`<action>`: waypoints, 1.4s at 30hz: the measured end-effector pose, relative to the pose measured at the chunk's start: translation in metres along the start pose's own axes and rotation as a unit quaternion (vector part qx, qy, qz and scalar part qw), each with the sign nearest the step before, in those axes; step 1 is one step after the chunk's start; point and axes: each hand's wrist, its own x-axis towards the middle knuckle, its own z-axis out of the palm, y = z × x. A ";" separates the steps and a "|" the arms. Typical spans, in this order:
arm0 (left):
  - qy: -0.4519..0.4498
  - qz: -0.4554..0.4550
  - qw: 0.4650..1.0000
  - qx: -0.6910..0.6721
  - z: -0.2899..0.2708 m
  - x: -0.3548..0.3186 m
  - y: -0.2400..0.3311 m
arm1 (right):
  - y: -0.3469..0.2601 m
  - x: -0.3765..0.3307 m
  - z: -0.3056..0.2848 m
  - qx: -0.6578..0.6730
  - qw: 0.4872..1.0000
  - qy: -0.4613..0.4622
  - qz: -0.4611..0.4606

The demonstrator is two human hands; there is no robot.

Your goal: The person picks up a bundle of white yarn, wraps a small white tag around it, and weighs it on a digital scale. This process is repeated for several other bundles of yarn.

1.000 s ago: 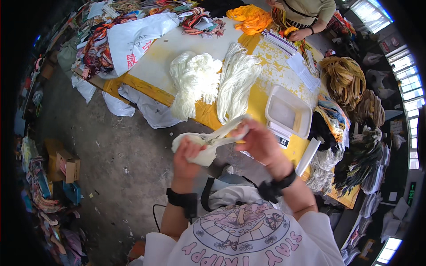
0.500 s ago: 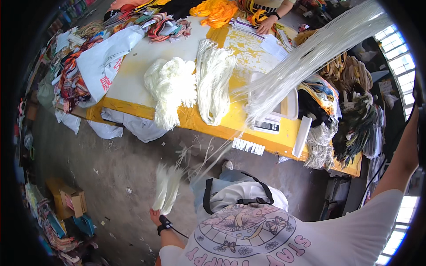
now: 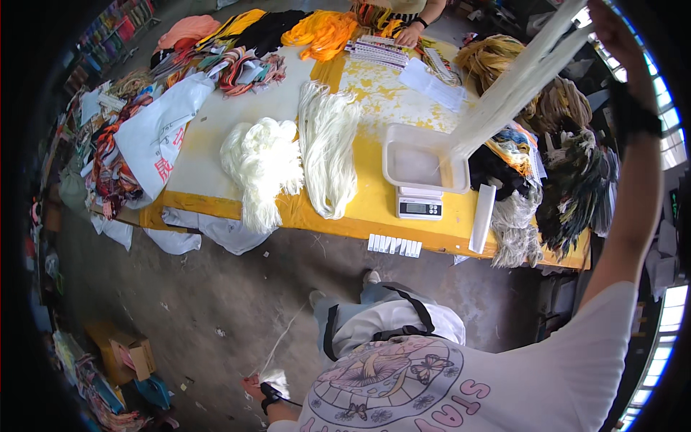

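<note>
My right hand (image 3: 615, 32), raised at the upper right, is closed around a long hank of white yarn (image 3: 525, 72). The strands slant down and left, their lower ends hanging over a clear plastic tub (image 3: 391, 171) on a digital scale (image 3: 419, 207). Low over the floor, my left hand (image 3: 253, 387) grips a smaller bunch of white yarn (image 3: 275, 381), with one loose strand (image 3: 284, 335) stretching up from it. Two white skeins lie on the table left of the tub: a bunched one (image 3: 260, 162) and a straight one (image 3: 329, 151).
On the yellow-edged table (image 3: 194, 205), a white sack (image 3: 162, 133) covers coloured yarn at left. Orange yarn (image 3: 320, 34) lies at the back, near another person's hand (image 3: 410, 34). Dark hanks (image 3: 576, 198) hang at right. A cardboard box (image 3: 133, 356) is on the floor.
My right hand has come into view at the upper right, with the hank's lower end now over the tub. My left hand has lowered, and the yarn trailing between the hands has separated.
</note>
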 end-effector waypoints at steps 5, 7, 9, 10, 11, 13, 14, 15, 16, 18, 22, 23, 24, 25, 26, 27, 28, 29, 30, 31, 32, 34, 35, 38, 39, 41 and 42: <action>-0.139 -0.034 0.980 -0.136 0.053 -0.043 -0.007 | 0.175 0.024 -0.047 -0.247 0.968 0.027 -0.048; -0.155 -0.040 0.977 -0.138 0.062 -0.049 -0.014 | 0.253 0.025 -0.038 -0.443 0.888 0.118 -0.030; -0.237 -0.055 0.962 -0.121 0.081 -0.058 -0.025 | 0.348 0.026 -0.074 -0.387 0.906 0.171 -0.030; -0.246 -0.055 0.961 -0.117 0.092 -0.063 -0.027 | 0.391 0.024 -0.099 -0.363 0.917 0.167 0.006; -0.246 -0.091 0.956 -0.129 0.096 -0.069 -0.026 | 0.417 0.015 -0.101 -0.239 0.947 0.196 0.089; -0.248 -0.124 0.952 -0.133 0.119 -0.084 -0.027 | 0.458 -0.012 -0.113 -0.060 0.944 0.254 0.203; -0.252 -0.124 0.951 -0.128 0.136 -0.093 -0.027 | 0.476 -0.024 -0.125 -0.008 0.929 0.286 0.235; -0.278 -0.138 0.943 -0.124 0.153 -0.105 -0.024 | 0.493 -0.036 -0.137 0.032 0.918 0.305 0.251; -0.301 -0.150 0.934 -0.120 0.169 -0.114 -0.021 | 0.506 -0.046 -0.144 0.073 0.905 0.322 0.267; -0.331 -0.152 0.923 -0.128 0.192 -0.128 -0.014 | 0.523 -0.063 -0.144 0.145 0.883 0.339 0.290; -0.394 -0.167 0.893 -0.138 0.242 -0.160 0.002 | 0.549 -0.090 -0.159 0.319 0.861 0.265 0.294; -0.424 -0.176 0.876 -0.150 0.252 -0.165 0.005 | 0.551 -0.094 -0.160 0.322 0.858 0.269 0.295; -0.425 -0.177 0.876 -0.145 0.261 -0.171 0.008 | 0.553 -0.098 -0.160 0.347 0.852 0.260 0.295; -0.439 -0.178 0.868 -0.151 0.271 -0.178 0.011 | 0.557 -0.102 -0.163 0.371 0.844 0.251 0.294; -0.452 -0.179 0.859 -0.158 0.279 -0.183 0.013 | 0.560 -0.107 -0.167 0.395 0.837 0.242 0.292; -0.454 -0.181 0.859 -0.154 0.284 -0.187 0.015 | 0.562 -0.109 -0.171 0.397 0.839 0.232 0.292; -0.451 -0.180 0.859 -0.161 0.289 -0.190 0.016 | 0.563 -0.110 -0.172 0.399 0.836 0.236 0.292; -0.449 -0.179 0.859 -0.168 0.293 -0.192 0.017 | 0.564 -0.111 -0.172 0.399 0.829 0.251 0.302; -0.449 -0.180 0.859 -0.164 0.296 -0.195 0.017 | 0.564 -0.112 -0.172 0.397 0.821 0.266 0.312; -0.457 -0.185 0.854 -0.168 0.300 -0.197 0.018 | 0.566 -0.112 -0.173 0.397 0.824 0.260 0.310; -0.464 -0.190 0.848 -0.172 0.302 -0.199 0.018 | 0.568 -0.113 -0.175 0.399 0.822 0.261 0.311; -0.477 -0.191 0.841 -0.169 0.303 -0.199 0.018 | 0.570 -0.114 -0.176 0.395 0.828 0.255 0.307; -0.489 -0.193 0.834 -0.168 0.304 -0.198 0.018 | 0.571 -0.114 -0.176 0.396 0.827 0.255 0.307; -0.490 -0.195 0.834 -0.163 0.302 -0.198 0.019 | 0.573 -0.112 -0.175 0.394 0.828 0.255 0.307; -0.490 -0.194 0.834 -0.163 0.301 -0.198 0.019 | 0.574 -0.110 -0.175 0.391 0.830 0.258 0.304; -0.480 -0.197 0.840 -0.160 0.299 -0.197 0.020 | 0.576 -0.107 -0.174 0.388 0.831 0.259 0.302; -0.480 -0.195 0.840 -0.160 0.297 -0.197 0.021 | 0.577 -0.105 -0.173 0.382 0.833 0.262 0.303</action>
